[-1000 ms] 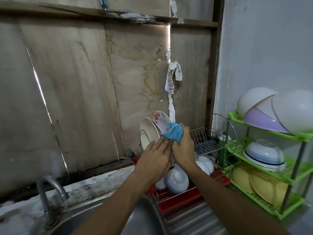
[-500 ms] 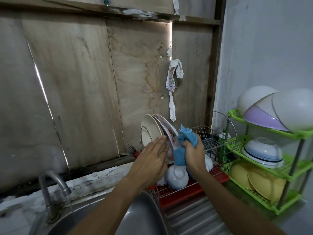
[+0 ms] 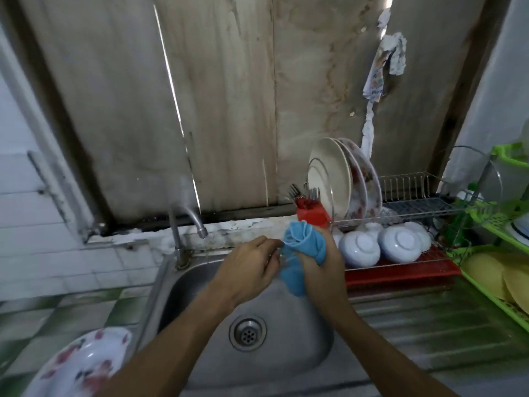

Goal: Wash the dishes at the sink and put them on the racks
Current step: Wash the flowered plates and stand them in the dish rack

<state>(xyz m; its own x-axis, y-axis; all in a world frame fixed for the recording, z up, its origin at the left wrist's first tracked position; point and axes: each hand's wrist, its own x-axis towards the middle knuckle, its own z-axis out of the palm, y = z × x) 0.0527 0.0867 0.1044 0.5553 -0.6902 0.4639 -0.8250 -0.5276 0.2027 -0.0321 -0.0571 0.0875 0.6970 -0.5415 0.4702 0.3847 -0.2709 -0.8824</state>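
Note:
Over the steel sink [image 3: 286, 365], my right hand [image 3: 323, 262] grips a bunched blue cloth [image 3: 300, 250]. My left hand [image 3: 252, 262] is beside it, its fingertips pinching the cloth's left edge. A cream plate [image 3: 329, 176] and a floral plate [image 3: 365, 179] stand upright in the wire dish rack [image 3: 415, 202] at the back right. White bowls [image 3: 398, 245] lie upside down on the rack's lower level above a red tray [image 3: 400, 273]. Another floral plate [image 3: 77, 365] lies on the counter at the lower left.
The tap [image 3: 189, 216] stands behind the sink, with a thin stream of water under its spout. A red cutlery holder [image 3: 310, 213] with forks stands left of the plates. A green plastic shelf [image 3: 498, 270] with yellow plates stands at the far right. The steel drainboard [image 3: 429, 328] lies right of the basin.
Both hands have come away from the floral plate in the rack and moved down over the sink with the cloth. The view has tilted down and left.

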